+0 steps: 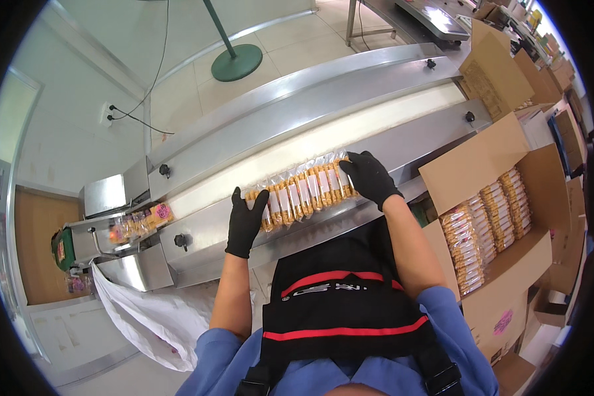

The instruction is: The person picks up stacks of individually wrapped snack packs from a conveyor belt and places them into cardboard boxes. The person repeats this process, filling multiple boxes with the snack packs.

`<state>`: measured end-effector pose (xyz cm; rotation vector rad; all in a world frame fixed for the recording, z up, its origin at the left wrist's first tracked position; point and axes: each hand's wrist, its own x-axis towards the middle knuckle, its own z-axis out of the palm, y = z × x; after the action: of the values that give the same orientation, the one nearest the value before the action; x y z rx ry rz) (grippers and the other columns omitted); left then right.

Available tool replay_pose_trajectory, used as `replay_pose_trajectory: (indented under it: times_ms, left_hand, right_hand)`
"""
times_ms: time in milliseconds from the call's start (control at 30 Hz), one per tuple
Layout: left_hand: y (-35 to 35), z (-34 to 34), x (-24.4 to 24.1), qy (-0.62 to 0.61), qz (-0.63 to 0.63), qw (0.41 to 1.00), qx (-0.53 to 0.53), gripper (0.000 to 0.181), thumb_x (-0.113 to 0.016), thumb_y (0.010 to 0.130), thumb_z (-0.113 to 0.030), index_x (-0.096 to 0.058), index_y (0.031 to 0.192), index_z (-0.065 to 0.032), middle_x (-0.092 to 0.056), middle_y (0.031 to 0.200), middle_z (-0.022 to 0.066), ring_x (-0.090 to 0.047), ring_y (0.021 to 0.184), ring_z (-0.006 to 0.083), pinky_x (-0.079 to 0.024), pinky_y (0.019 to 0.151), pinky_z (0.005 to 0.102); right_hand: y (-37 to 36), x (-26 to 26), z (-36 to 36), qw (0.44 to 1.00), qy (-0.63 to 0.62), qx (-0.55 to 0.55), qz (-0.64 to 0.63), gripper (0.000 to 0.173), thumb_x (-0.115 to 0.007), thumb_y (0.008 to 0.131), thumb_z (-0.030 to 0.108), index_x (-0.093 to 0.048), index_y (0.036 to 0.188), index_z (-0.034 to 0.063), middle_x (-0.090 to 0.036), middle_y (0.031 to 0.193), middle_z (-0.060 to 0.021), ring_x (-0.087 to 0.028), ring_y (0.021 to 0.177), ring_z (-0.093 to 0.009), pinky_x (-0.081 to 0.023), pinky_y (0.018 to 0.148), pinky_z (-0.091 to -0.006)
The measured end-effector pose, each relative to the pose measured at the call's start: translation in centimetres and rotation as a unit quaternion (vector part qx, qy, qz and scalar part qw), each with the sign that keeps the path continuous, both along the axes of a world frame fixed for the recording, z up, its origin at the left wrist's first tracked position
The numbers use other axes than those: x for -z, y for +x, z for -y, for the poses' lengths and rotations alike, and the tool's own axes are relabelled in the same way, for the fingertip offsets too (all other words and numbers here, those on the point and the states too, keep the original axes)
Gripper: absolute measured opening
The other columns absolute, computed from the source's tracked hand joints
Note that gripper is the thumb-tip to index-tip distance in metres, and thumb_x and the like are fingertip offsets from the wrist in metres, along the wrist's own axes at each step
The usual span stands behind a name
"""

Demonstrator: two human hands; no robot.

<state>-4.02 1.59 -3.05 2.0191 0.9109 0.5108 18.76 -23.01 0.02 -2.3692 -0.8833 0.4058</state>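
Note:
A row of several clear plastic packets of golden snack sticks (304, 192) stands on edge, pressed together over the near steel side rail of a conveyor. My left hand (246, 218), in a black glove, grips the left end of the row. At its right end, my gloved right hand (369, 177) closes around the last packets, fingers at their far side. White labels show on the packets. Behind the row runs the white conveyor belt (321, 129).
An open cardboard box (510, 262) with rows of similar packets stands to my right. More packets (138, 223) lie at the conveyor's left end, near a white sack (151, 314). Beyond the far rail stand a green round base (236, 63) and a platform scale (433, 20).

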Motion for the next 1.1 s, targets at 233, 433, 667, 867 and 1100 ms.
replay_pose_trajectory:
  times_ms: [233, 433, 667, 867, 1100]
  left_hand:
    - [-0.6, 0.3, -1.2, -0.096, -0.019, 0.992, 0.075, 0.061, -0.076, 0.09, -0.047, -0.06, 0.113, 0.0073, -0.068, 0.109, 0.0275, -0.066, 0.105, 0.0384, -0.05, 0.093, 0.0443]
    - [-0.2, -0.2, -1.3, -0.092, -0.068, 0.989, 0.094, 0.084, -0.082, 0.083, -0.05, -0.05, 0.131, 0.0113, -0.064, 0.123, 0.0325, -0.063, 0.117, 0.0414, -0.05, 0.099, 0.0435]
    - [-0.9, 3.3, -5.0, -0.013, 0.077, 0.997, 0.025, 0.119, -0.094, 0.072, -0.027, -0.019, 0.158, 0.0061, -0.055, 0.138, 0.0278, -0.058, 0.127, 0.0347, -0.048, 0.106, 0.0412]
    - [-1.8, 5.0, -0.4, 0.058, 0.273, 0.959, 0.057, 0.123, -0.095, 0.071, -0.015, -0.014, 0.162, -0.0029, -0.037, 0.154, 0.0181, -0.043, 0.14, 0.0321, -0.039, 0.115, 0.045]
    - [0.9, 6.1, 3.0, -0.009, 0.257, 0.965, 0.043, 0.113, -0.094, 0.071, -0.018, -0.025, 0.159, -0.0033, -0.033, 0.158, 0.0147, -0.037, 0.145, 0.03, -0.033, 0.12, 0.0446]
  right_hand:
    - [-3.5, -3.2, -2.2, 0.992, -0.061, 0.102, -0.049, 0.118, -0.065, 0.08, 0.078, -0.025, 0.159, 0.0002, -0.061, 0.127, -0.031, -0.063, 0.117, -0.043, -0.05, 0.1, -0.0483]
    - [-3.6, -4.2, -3.7, 0.991, -0.104, 0.076, -0.048, 0.135, -0.074, 0.072, 0.077, -0.01, 0.161, -0.0031, -0.061, 0.129, -0.0307, -0.064, 0.116, -0.044, -0.053, 0.095, -0.0479]
    - [-5.7, -4.3, -1.9, 0.983, 0.155, 0.096, 0.007, 0.133, -0.091, 0.068, 0.055, -0.013, 0.16, -0.0031, -0.057, 0.135, -0.0303, -0.061, 0.122, -0.043, -0.051, 0.101, -0.0467]
    - [-6.3, 4.5, -0.6, 0.903, 0.424, 0.058, -0.028, 0.121, -0.099, 0.063, 0.038, -0.03, 0.153, -0.0029, -0.049, 0.147, -0.0205, -0.051, 0.135, -0.032, -0.043, 0.113, -0.0436]
    - [-6.0, 4.7, -0.1, 0.893, 0.435, 0.112, 0.009, 0.112, -0.1, 0.06, 0.039, -0.04, 0.147, 0.0016, -0.053, 0.141, -0.0171, -0.051, 0.132, -0.033, -0.041, 0.114, -0.0456]
